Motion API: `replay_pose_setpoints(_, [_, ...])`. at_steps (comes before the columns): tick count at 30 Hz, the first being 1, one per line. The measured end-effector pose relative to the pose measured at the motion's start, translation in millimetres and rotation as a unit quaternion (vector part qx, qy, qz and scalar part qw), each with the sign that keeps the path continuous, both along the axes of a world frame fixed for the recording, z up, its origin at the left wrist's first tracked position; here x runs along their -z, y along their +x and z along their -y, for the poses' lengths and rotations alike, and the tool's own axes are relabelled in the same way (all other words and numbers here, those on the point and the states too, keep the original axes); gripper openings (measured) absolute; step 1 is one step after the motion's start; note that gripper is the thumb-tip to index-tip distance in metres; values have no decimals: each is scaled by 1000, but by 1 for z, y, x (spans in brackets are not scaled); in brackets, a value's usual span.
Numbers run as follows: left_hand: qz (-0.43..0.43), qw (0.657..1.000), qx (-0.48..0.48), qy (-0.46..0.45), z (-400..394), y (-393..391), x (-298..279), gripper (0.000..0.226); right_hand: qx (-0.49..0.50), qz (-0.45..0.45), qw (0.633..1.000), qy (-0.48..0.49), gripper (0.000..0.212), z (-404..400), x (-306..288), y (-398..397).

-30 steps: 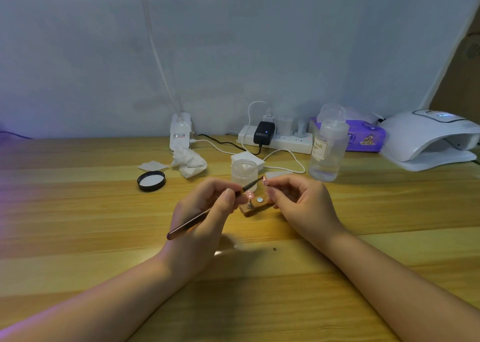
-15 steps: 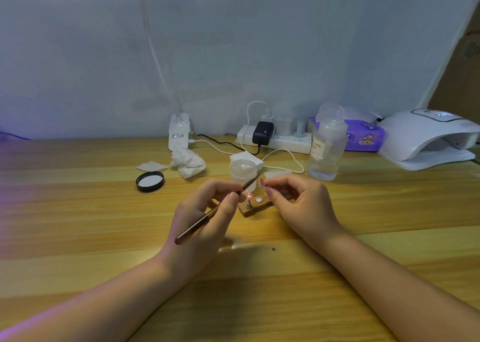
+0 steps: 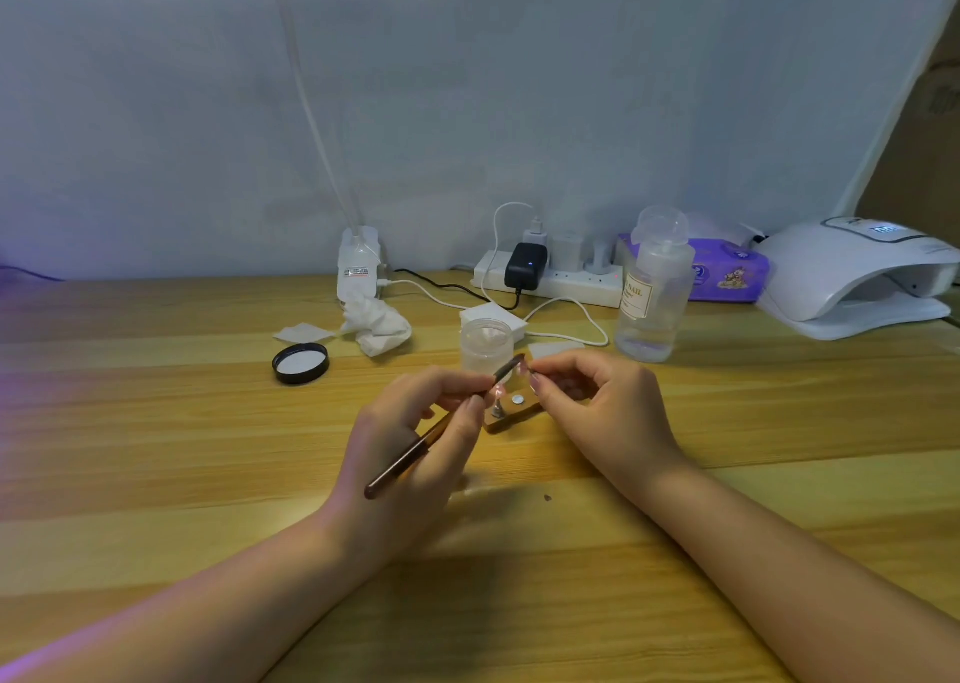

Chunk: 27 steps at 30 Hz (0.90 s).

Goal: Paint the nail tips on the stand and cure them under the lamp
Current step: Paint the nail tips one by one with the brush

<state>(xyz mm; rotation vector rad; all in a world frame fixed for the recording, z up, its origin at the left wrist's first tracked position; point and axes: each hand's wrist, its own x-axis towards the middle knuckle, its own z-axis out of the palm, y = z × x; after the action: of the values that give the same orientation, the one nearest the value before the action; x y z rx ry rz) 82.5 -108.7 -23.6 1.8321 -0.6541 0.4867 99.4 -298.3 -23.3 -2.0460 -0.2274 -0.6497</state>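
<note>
Both forearms are extended forward over the wooden counter [image 3: 156, 422], hands meeting near its middle.

Left hand [image 3: 415, 454]: palm turned inward, fingers curled; a thin brown brush [image 3: 431, 438] is pinched in the grip between thumb and fingertips. The handle is angled down and back toward the wrist, its tip raised toward the right hand.

Right hand [image 3: 602, 412]: wrist cocked, fingers curled with thumb and forefinger brought together at the brush tip. A small nail tip [image 3: 521, 367] appears to be pinched there; it is too small to be made out with certainty.

The wooden stand [image 3: 511, 415] is seen on the counter between the two hands, just below the fingertips, with one small post upright on it and a round metal disc beside that post.

Just behind the hands, a clear open jar [image 3: 485, 342] is noted; its black lid [image 3: 301, 364] lies well to the left, near crumpled tissue [image 3: 376, 324]. A clear bottle [image 3: 652, 287] stands to the right of the jar. The white curing lamp [image 3: 857, 277] is placed at the far right, well apart from the stand. A power strip [image 3: 550, 280] lies against the back wall.
</note>
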Motion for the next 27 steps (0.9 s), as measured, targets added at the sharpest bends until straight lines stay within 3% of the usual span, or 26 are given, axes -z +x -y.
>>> replay_pose_setpoints(12, [-18,999,20,-27,0,-1,0,12,-3,-10,1000,-13,15,0,0,0])
replay_pose_setpoints(27, [-63,992,58,-89,-2,4,1,24,-37,-32,998,28,17,0,-1,-1])
